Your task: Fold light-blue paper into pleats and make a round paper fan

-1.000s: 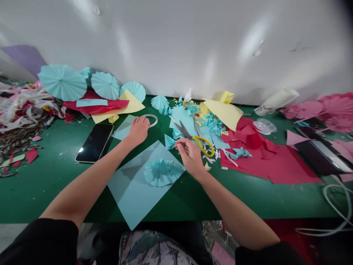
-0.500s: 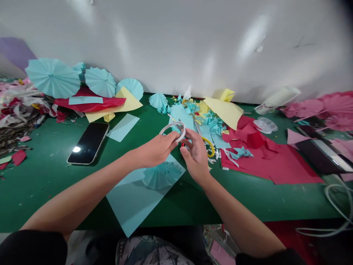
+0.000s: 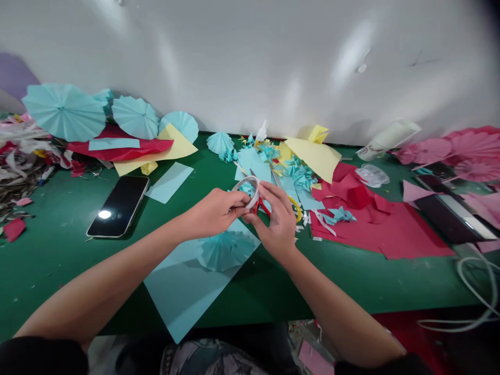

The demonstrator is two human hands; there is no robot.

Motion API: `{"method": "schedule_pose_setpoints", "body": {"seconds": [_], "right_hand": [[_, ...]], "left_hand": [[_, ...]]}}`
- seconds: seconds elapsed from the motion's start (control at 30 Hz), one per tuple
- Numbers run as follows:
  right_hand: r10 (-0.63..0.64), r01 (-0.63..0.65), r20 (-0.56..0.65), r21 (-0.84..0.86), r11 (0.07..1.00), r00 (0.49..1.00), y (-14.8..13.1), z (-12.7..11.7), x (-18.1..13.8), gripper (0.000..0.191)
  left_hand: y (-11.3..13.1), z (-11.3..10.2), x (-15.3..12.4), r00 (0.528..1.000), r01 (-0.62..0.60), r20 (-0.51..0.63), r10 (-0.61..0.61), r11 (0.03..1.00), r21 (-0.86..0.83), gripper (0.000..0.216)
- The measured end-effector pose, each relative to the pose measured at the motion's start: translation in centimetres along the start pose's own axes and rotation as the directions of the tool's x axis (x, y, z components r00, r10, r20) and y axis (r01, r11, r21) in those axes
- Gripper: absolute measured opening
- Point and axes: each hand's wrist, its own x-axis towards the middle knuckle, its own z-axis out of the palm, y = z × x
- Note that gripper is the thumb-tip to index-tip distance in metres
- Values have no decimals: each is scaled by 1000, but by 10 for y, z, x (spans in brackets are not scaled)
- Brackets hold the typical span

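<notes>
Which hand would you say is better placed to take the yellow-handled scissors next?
Probably the right hand: the yellow handle lies just beside it, while the left hand grips the white ring.

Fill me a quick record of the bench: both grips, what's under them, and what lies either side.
Left grip: pinching a white ring
Right grip: at the ring's right side; a red item shows between thumb and fingers, hold unclear
Under grips: light-blue sheet bearing a pleated blue piece
Left side: phone, flat, screen up
Right side: red paper
Back left: pleated blue rosettes by the wall
Surface: green table
</notes>
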Motion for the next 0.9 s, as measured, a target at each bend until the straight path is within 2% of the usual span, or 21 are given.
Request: {"method": "schedule_pose_setpoints", "body": {"seconds": [0.13, 0.23, 0.4, 0.57, 0.77, 0.9], "right_hand": [[1, 0, -32, 14, 1000, 999, -3, 1, 0, 26], [92, -89, -39, 79, 993, 995, 1, 4, -2, 20], [236, -225, -12, 247, 942, 972, 9, 8, -5, 12], [238, -231, 2, 237, 944, 971, 8, 7, -5, 9], [232, -223, 10, 317, 922, 973, 4, 6, -3, 10], [244, -248, 47, 273, 929, 969, 3, 5, -1, 6]], "left_hand": [[5, 2, 0, 998, 59, -16, -62, 988, -146, 18], [9, 4, -1, 997, 70, 28, -65, 979, -193, 19], [10, 6, -3, 999, -5, 35, 7, 997, -76, 17], [5, 7, -2, 998, -45, 37, 45, 999, 19, 17], [2, 6, -2, 996, -70, 53, 67, 995, 71, 18], [3, 4, -4, 995, -75, 67, 69, 992, 100, 20]]}}
